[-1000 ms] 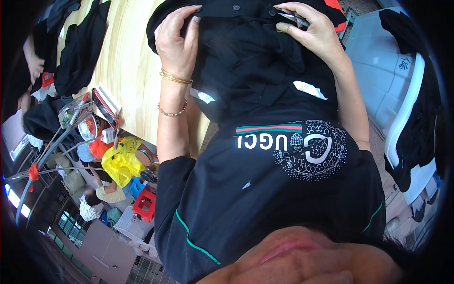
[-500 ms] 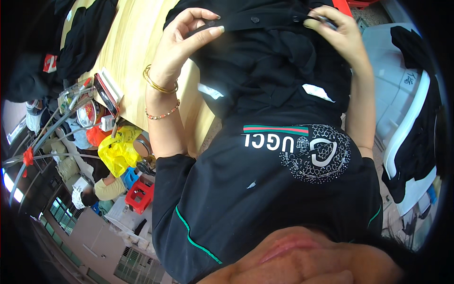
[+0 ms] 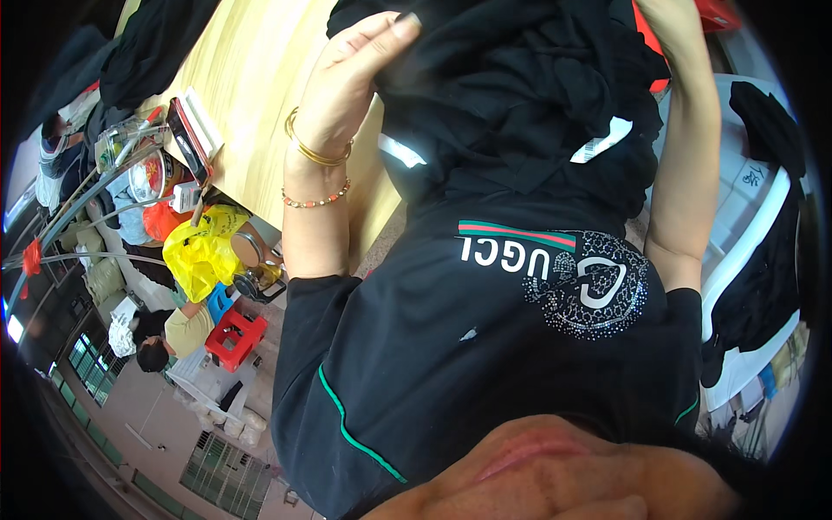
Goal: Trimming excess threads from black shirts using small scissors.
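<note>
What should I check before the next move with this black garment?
1. Left hand on the black garment: ok, fingers curl over its edge.
2. Right hand grip: cannot tell, the hand is out of view above the frame; only the forearm shows.
3. Garment lifted off the wooden table: ok, it is bunched up between the arms.
4. White tag visible: ok, it hangs at the lower right of the garment.
5. Bracelets free of the cloth: ok, they sit below the fabric on the wrist.
</note>
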{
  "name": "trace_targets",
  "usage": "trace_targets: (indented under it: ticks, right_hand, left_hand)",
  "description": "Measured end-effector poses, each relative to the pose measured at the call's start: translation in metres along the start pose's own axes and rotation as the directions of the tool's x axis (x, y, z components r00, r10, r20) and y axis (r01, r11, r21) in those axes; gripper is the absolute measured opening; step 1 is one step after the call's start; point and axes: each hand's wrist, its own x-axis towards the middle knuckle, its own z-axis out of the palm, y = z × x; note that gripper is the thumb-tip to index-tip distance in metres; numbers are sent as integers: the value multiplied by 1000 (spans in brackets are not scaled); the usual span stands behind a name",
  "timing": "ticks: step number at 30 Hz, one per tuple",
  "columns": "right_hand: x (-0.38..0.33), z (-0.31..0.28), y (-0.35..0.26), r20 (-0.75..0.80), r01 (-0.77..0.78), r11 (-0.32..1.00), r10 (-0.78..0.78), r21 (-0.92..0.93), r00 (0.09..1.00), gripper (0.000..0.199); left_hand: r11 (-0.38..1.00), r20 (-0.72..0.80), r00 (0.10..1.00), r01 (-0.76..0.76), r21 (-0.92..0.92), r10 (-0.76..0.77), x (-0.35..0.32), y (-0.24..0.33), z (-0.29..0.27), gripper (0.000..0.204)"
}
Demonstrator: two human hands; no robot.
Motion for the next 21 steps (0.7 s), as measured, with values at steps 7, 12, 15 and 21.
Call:
trace_targets:
  ticks: [7,12,15,21]
  right_hand:
    - [-34,39,-22,-15,195,949,-205,-246,979,27]
    - [-56,65,-58,268,526,833,-475,-169,838,35]
    - [-59,74,-60,288,540,812,-475,-221,831,35]
    - [-61,82,-55,298,560,782,-484,-276,823,34]
  left_hand:
    - [988,-82,991,-110,-103,102,-4,-8,-1,28]
    - [987,-111,992,-72,-143,56,-10,-17,-16,33]
    - [990,-56,996,-82,-118,75,-9,-11,-10,34]
    - [993,-55,997,-66,-101,61,-14,-11,-10,35]
